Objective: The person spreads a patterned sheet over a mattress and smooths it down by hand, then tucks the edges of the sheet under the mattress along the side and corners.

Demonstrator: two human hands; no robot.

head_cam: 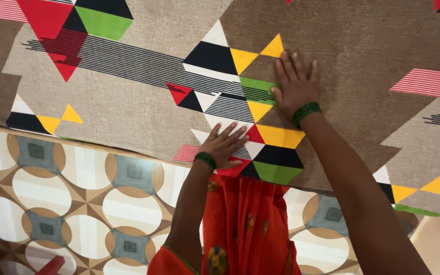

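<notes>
Spread across patterned floor tiles (52,203), a geometric-print cloth (128,102) is pressed flat, apparently smoothed, by left hand (223,146) and right hand (295,84), fingers splayed, nothing gripped.

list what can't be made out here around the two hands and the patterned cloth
- Head view: the grey cloth with coloured triangles runs off the top, left and right edges, so its full size is unknown.
- What lies under the cloth is covered by it.
- The left hand and right hand lie flat; their palms are hidden.
- The red garment hides part of the patterned floor tiles.
</notes>
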